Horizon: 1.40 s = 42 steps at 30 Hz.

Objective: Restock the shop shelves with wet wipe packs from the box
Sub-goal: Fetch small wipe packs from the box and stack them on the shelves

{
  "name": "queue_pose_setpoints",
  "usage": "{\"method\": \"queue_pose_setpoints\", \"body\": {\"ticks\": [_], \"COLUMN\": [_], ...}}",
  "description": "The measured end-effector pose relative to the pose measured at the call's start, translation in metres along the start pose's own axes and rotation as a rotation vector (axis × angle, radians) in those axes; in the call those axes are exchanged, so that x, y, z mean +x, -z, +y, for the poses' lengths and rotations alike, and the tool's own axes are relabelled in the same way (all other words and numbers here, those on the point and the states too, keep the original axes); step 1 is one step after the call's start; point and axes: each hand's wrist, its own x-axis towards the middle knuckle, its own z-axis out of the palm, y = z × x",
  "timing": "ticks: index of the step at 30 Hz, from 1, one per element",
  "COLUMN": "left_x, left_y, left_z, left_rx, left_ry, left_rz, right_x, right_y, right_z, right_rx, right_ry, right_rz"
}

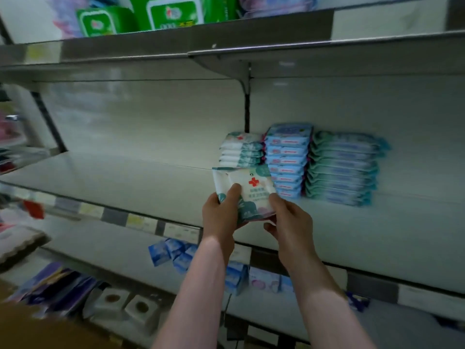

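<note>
Over shelf point(125, 187), wipe pack point(251, 188) grasped at lower end by left grip point(219, 217), right grip point(289, 222)

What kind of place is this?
Likely a shop aisle: metal shelves with price labels along the front edge, stacks of identical wipe packs, and green packs on the shelf above. The left hand and right hand hold one more pack.

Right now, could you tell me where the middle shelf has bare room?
The middle shelf is bare from its left end to the white stack, and again right of the teal stack. It is crowded where those two flank the blue stack, with the left hand and right hand holding a pack in front.
</note>
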Motion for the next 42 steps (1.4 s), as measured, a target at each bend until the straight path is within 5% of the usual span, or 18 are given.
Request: {"method": "queue_pose_setpoints", "body": {"ticks": [21, 29, 42], "left_x": [-0.025, -0.036, -0.039], "left_y": [-0.137, -0.203, -0.248], "left_z": [-0.069, -0.098, -0.139], "left_rx": [0.076, -0.037, -0.185], "left_ry": [0.158, 0.280, 0.367], "left_rz": [-0.223, -0.209, -0.118], "right_x": [0.033, 0.079, 0.121], "right_y": [0.146, 0.235, 0.289], "right_z": [-0.050, -0.096, -0.099], "right_rx": [0.078, -0.093, -0.278], "right_ry": [0.061, -0.103, -0.214], "right_rz": [0.198, -0.030, -0.084]}}
